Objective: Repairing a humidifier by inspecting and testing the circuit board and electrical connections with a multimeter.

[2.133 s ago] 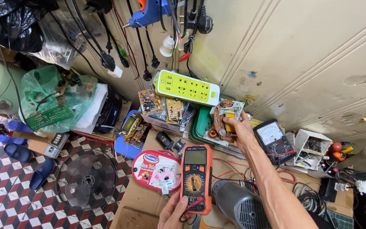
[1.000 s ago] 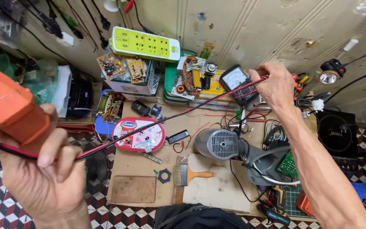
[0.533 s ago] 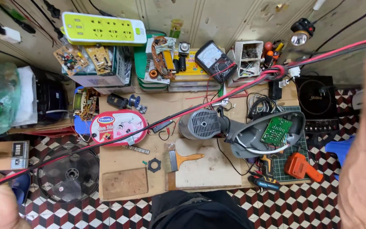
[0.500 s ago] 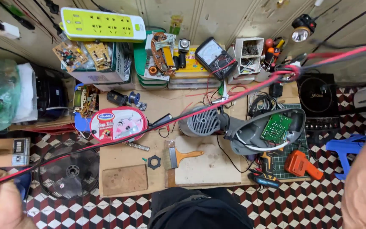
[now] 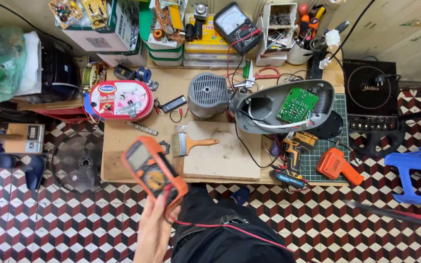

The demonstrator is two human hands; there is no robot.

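My left hand rises from the bottom edge and grips an orange multimeter by its lower end, screen and dial facing up, in front of the low wooden workbench. A red lead runs from the meter across my dark trousers toward the right. A blurred dark and red streak crosses the floor at lower right. My right hand is out of view. On the bench lies an opened grey fan housing with a green circuit board and a round grey motor.
A paintbrush lies on a pale board. An orange power tool rests on a green cutting mat. Also here: an oval red tin, an analogue meter, a black induction hob, a blue stool, a fan grille.
The red lead was stretched between my raised hands; now my left hand holds the meter low before the bench. My right arm has left the view, and the camera has moved closer.
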